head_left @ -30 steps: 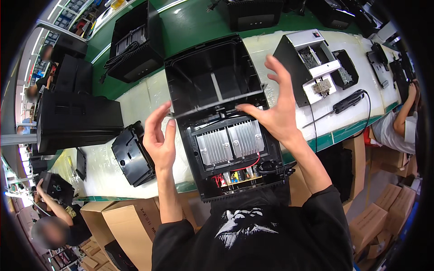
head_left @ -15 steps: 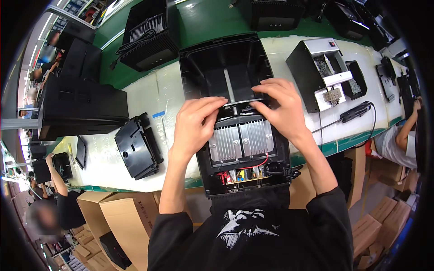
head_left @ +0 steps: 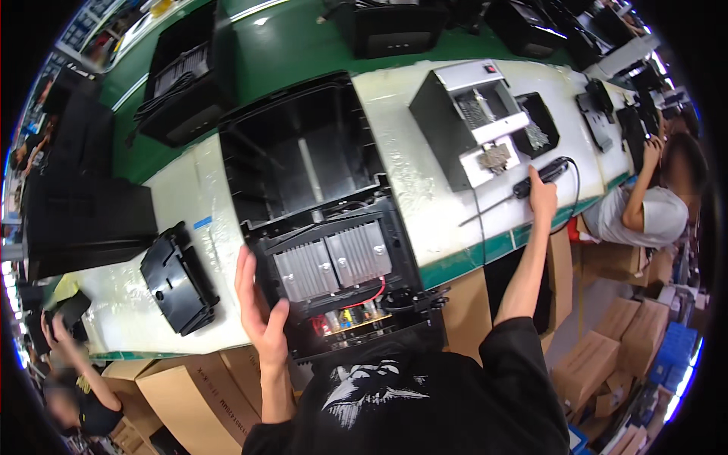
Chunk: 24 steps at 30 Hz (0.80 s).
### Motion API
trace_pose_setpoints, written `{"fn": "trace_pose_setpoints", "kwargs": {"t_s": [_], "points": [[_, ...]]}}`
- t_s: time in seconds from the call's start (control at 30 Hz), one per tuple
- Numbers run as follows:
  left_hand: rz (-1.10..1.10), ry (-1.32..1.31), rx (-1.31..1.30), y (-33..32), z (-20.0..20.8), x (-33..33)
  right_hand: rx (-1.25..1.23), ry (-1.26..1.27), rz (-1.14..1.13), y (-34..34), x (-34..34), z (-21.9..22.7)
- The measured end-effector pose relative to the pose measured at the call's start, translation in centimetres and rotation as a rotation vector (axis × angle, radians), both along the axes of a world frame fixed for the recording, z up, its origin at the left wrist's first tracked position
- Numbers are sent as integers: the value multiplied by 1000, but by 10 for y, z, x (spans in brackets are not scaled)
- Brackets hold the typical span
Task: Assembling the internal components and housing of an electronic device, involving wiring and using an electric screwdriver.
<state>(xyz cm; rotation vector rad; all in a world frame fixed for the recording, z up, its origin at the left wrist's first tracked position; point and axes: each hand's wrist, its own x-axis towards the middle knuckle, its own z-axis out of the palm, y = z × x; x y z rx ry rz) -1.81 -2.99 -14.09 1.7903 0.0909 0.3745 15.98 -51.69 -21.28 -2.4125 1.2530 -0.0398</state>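
A workbench covered with a white sheet point(head_left: 388, 133) is seen, with a green surface point(head_left: 292, 45) beyond the casing. The open black casing point(head_left: 277, 163) itself is set on the sheet, directly in front of the person. Its far part is shaped as a deep, dark hollow, marked down the middle by a pale strip point(head_left: 305, 167). In its near part, 2 silver finned heat sinks point(head_left: 307, 271) are mounted side by side; nearer still, a curved red wire point(head_left: 377, 294) and a circuit board point(head_left: 356, 327) with small coloured parts are exposed.

Beside the casing's left wall, the left hand point(head_left: 262, 311) is held with thumb and fingers parted, nothing grasped. Right of the casing, a black corded screwdriver point(head_left: 557, 168) is reached by the right hand point(head_left: 543, 199); whether its handle is gripped cannot be told. Also right of the casing, a grey-and-white box point(head_left: 497, 130) is placed. To the casing's left, a black moulded panel point(head_left: 174, 284) is laid.
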Motion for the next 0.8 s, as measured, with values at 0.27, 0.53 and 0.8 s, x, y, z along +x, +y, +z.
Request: {"fn": "trace_pose_setpoints", "kwargs": {"t_s": [0.27,0.53,0.8], "points": [[139,84,-285,-16,1,-28,393,-1041,24,-7,-20,-28],[229,-6,-299,-27,1,-19,136,-1746,339,97,-63,179],[238,6,-283,-31,3,-13,389,-1734,734,100,-38,173]]}}
